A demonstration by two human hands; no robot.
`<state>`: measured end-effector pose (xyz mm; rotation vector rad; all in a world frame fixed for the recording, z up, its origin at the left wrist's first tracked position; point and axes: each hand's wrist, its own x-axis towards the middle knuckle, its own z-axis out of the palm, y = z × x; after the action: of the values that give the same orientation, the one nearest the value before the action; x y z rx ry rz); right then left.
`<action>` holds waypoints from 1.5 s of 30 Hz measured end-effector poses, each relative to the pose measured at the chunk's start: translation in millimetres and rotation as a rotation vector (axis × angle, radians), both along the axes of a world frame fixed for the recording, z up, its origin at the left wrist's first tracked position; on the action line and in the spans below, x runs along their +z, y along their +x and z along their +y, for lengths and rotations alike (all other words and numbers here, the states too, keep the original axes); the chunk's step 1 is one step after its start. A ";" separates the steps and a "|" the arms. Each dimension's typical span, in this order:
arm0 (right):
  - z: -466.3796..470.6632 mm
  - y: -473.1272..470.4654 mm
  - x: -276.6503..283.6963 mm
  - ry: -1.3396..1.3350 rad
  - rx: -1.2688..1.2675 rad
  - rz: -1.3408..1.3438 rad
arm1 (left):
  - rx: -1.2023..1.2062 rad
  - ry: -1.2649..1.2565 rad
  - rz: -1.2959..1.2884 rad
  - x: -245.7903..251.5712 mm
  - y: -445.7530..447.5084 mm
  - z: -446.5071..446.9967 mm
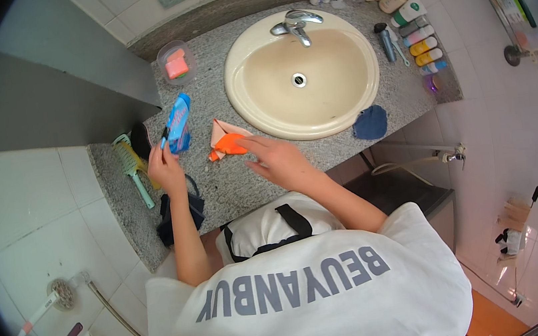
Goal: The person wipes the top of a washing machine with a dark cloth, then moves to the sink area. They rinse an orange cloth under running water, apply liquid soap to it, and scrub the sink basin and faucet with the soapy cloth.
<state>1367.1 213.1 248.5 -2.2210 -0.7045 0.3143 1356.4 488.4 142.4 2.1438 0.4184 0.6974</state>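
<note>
My left hand (165, 168) is closed on the lower end of a blue plastic packet (177, 121) above the left part of the granite counter. My right hand (273, 160), its fingers spread, is over the counter in front of the sink, fingertips at the edge of a folded orange and pale pink cloth (230, 143). Whether the fingertips touch the cloth, I cannot tell. A dark fabric item with a strap (181, 214) lies beside my left forearm.
A cream oval sink (263, 118) with a chrome faucet (297, 26) is set in the counter. Bottles and tubes (408, 10) line its right rim. A plastic tub (177, 63) with pink pieces stands back left, a green hairbrush (140, 186) left, a dark blue cloth (370, 123) right.
</note>
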 end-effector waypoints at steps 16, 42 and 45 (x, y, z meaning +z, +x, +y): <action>30.8 38.7 13.1 0.252 0.409 -0.218 | -0.473 0.004 0.257 99.3 -60.7 -47.0; 61.3 117.9 -152.7 0.225 -0.455 0.099 | -0.089 0.010 0.276 102.1 -111.0 -3.6; -0.9 129.1 -186.8 0.110 -0.672 0.135 | -0.118 0.012 0.268 102.2 -108.4 -12.9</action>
<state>1496.2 212.3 61.6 -2.1631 0.1129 0.0781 1248.0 475.5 244.6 2.2613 0.4255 0.3478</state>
